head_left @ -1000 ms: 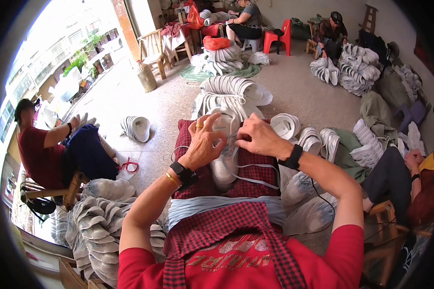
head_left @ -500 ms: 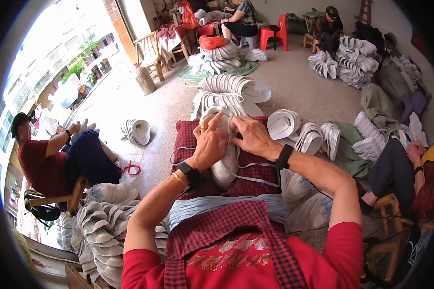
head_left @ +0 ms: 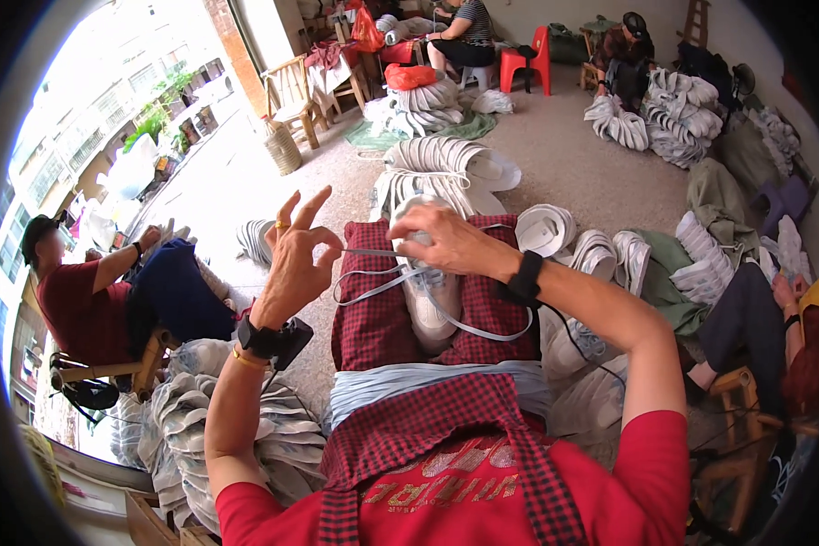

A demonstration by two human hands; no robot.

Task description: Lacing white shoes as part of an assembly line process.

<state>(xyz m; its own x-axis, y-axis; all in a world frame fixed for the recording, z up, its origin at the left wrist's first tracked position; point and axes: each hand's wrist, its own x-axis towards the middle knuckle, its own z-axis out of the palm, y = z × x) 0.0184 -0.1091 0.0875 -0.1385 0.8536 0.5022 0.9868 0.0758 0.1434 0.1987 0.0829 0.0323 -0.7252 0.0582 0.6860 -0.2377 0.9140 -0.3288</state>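
A white shoe (head_left: 432, 314) lies on the red-and-black checked cloth (head_left: 369, 323) over my lap, its toe toward me. My left hand (head_left: 293, 255) is out to the left of the shoe, thumb and index finger pinching a pale shoelace (head_left: 366, 251), the other fingers raised. That lace runs taut across to the shoe's upper. My right hand (head_left: 441, 238) curls over the upper near the opening and grips it; its fingertips are partly hidden. Another length of lace loops loosely over the toe and the cloth.
Stacked white shoe uppers (head_left: 437, 164) lie just beyond my lap, with more (head_left: 546, 229) at the right and a large heap (head_left: 214, 428) at my lower left. People sit working on both sides and at the back. A red plastic chair (head_left: 528, 62) stands far off.
My left hand has moved left, away from the shoe, drawing the lace taut. My right hand has shifted slightly left over the upper.
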